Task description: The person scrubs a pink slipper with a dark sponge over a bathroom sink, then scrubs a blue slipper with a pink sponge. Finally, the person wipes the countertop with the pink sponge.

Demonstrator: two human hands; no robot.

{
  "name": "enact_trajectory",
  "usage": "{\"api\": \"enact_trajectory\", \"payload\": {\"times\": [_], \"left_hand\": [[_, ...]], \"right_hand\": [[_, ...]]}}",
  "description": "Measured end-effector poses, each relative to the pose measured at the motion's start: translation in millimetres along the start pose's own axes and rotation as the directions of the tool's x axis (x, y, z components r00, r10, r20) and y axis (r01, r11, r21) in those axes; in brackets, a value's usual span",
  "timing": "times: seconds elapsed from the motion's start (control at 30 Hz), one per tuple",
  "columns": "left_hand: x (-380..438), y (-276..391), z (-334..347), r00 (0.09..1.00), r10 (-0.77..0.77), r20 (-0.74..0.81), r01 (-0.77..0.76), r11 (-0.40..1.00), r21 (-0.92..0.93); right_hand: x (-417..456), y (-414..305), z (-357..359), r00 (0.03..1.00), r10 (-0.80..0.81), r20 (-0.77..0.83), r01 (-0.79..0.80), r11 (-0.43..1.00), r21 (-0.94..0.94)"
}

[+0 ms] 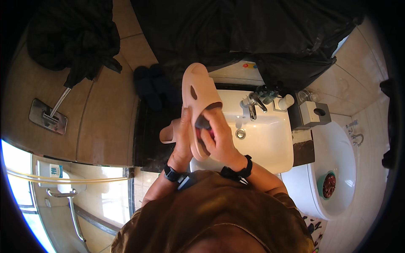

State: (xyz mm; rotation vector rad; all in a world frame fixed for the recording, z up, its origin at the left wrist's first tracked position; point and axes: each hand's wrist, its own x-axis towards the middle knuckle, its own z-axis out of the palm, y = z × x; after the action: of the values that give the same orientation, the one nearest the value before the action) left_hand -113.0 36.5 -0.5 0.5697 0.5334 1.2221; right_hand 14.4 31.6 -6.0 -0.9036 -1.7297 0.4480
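A pale pink slide slipper [199,83] is held up over the left side of a white washbasin [265,145], toe pointing away from me. My left hand [183,136] grips it along its left edge. Inside the foot opening, my right hand [223,136] holds a small dark grey and red object [203,122] against the insole; the fingers partly cover it, and I cannot tell its exact kind. Another pink slipper [167,134] lies on the black countertop [148,139], partly hidden behind my left hand.
Dark slippers [147,85] rest at the counter's back left. Around the basin stand a chrome faucet [252,107], bottles [267,94] and a tissue box [316,114]. A bathtub [341,151] at right holds a green tub [320,186]. Black plastic sheeting [253,28] hangs ahead.
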Motion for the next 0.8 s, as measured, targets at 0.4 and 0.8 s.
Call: {"api": "enact_trajectory", "payload": {"times": [0.4,0.8], "left_hand": [[2.7,-1.1,-20.6,0.988,0.142,-0.053,-0.143,0.990,-0.011],[-8.3,-0.3,-5.6,0.996,0.089,-0.008,-0.089,0.996,-0.029]], "right_hand": [[-8.4,-13.5,-5.4,0.978,0.057,0.200,-0.058,0.998,0.001],[20.1,-5.7,-18.2,0.993,-0.114,-0.001,0.109,0.952,-0.285]]}}
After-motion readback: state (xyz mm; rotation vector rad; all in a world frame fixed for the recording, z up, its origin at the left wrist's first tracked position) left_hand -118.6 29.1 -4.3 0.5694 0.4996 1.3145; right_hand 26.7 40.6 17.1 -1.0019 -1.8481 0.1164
